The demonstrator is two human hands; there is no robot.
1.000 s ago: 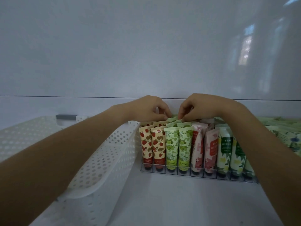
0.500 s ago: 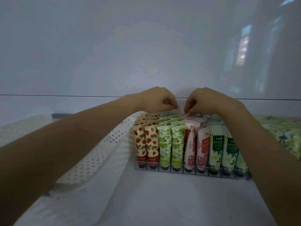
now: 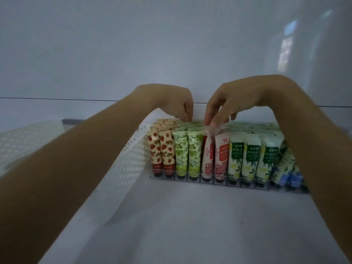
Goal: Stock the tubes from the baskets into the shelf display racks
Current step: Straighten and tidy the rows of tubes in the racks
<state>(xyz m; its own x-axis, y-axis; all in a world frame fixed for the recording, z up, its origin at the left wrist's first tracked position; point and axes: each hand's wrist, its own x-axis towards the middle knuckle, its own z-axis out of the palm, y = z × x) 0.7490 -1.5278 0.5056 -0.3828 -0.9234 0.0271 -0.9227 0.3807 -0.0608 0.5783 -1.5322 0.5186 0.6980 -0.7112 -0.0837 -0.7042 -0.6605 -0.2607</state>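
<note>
A clear display rack [image 3: 209,182] on the white shelf holds rows of upright tubes: strawberry tubes [image 3: 162,155], green grape tubes [image 3: 187,153], pink flower tubes [image 3: 215,157], white-and-green tubes [image 3: 251,159] and blue-capped tubes [image 3: 285,172]. My left hand [image 3: 171,100] hovers over the back of the strawberry and grape rows, fingertips down on the tube tops. My right hand [image 3: 230,100] pinches the crimped top of a pink tube [image 3: 213,128] in the pink row.
A white perforated basket [image 3: 125,164] stands just left of the rack, partly under my left forearm. The shelf's white back wall rises close behind the rack. Bare shelf surface [image 3: 190,225] lies in front of the rack.
My hands have drawn apart. The right one now pinches the top of a pink tube, and the left rests over the back of the left rows. The view has shifted slightly.
</note>
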